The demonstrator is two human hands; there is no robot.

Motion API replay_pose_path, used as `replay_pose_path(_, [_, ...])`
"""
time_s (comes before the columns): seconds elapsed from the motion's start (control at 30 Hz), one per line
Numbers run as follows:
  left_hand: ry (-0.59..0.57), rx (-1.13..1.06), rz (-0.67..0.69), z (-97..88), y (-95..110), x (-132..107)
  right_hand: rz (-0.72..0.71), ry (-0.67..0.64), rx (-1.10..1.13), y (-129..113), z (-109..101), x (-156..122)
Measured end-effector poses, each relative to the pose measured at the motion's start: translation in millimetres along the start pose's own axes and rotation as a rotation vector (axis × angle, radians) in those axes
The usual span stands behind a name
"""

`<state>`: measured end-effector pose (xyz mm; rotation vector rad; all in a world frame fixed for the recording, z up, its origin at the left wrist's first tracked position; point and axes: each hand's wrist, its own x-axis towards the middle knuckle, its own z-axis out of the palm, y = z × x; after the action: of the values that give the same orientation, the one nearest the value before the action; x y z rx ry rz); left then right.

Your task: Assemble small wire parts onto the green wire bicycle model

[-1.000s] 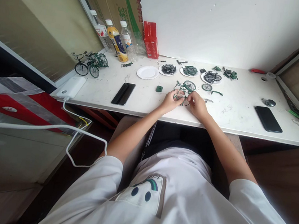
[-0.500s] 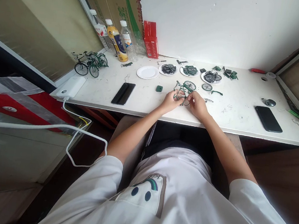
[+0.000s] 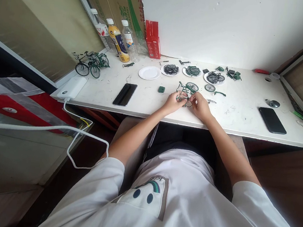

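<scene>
Between my hands is a green toy bicycle frame [image 3: 182,90], held just above the table near its front edge. My left hand [image 3: 174,102] is closed around its left side. At its right side, the fingers of my right hand [image 3: 199,104] pinch it low down; any small part between them is hidden. Just beyond the frame sits a green-rimmed toy wheel [image 3: 192,87]; I cannot tell whether it touches the frame. Another loose wheel [image 3: 209,88] and a curved green strip [image 3: 220,94] lie to the right. A small green block [image 3: 161,89] rests on the left.
Paper plates [image 3: 149,73] stand along the back, several holding small bicycle parts. Finished-looking toy bicycles [image 3: 91,63] stand at the left by a white power box [image 3: 73,87]. Phones [image 3: 125,94] lie on both sides. Bottles [image 3: 118,40] and a red box [image 3: 153,40] line the wall.
</scene>
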<state>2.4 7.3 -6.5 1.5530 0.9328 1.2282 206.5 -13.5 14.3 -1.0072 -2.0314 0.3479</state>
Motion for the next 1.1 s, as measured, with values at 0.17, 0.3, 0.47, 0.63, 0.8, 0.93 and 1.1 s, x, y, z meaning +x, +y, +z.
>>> replay_pose_path(0.17, [-0.009, 0.019, 0.011, -0.6, -2, 0, -0.017, 0.009, -0.008, 1, 1, 0])
replay_pose_path(0.3, [-0.017, 0.041, 0.024, -1.4, -4, 0, -0.014, 0.01, -0.009, 1, 1, 0])
replay_pose_path(0.47, [-0.021, 0.061, 0.016, -2.1, -5, 0, -0.005, 0.013, -0.016, 2, 2, 0])
replay_pose_path(0.63, [-0.025, 0.08, 0.028, -2.5, -7, 1, -0.001, 0.006, -0.024, 3, 2, 0])
replay_pose_path(0.8, [-0.025, 0.093, 0.039, -2.6, -10, 1, -0.001, -0.007, -0.03, 3, 2, 0])
replay_pose_path(0.93, [-0.032, 0.107, 0.054, -3.0, -12, 2, -0.005, -0.007, -0.04, 2, 3, 0])
replay_pose_path(1.1, [-0.036, 0.103, 0.07, -3.2, -12, 2, 0.003, -0.017, -0.047, 2, 3, 0])
